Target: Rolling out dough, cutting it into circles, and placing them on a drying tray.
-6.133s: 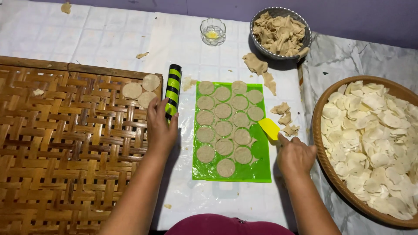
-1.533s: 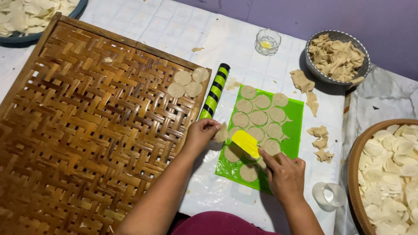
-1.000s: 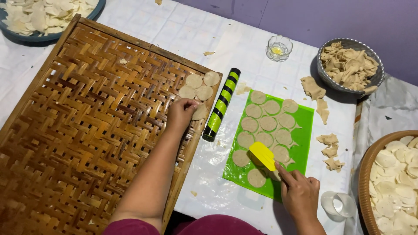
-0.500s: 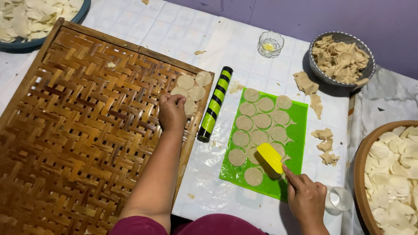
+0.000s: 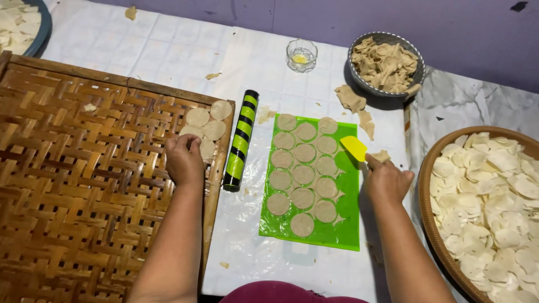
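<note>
Head view: two hands work dough discs on a white tiled tablecloth (image 5: 168,50) before a purple wall (image 5: 449,33).

Left hand (image 5: 184,161) rests curled on the woven bamboo tray (image 5: 73,185) at its right edge, touching a dough disc (image 5: 206,149) beside three more; whether it grips the disc cannot be told. Right hand (image 5: 386,180) is closed on the handle of a yellow scraper (image 5: 354,148), blade pointing up-left over the right edge of the green mat (image 5: 348,227), whose long axis runs away from the person. A black-and-green striped rolling pin (image 5: 240,140) lies parallel between tray and mat. Metal scrap bowl (image 5: 386,62) and small glass (image 5: 301,54) stand at the far edge; a basket of discs (image 5: 488,196) sits right.
</note>
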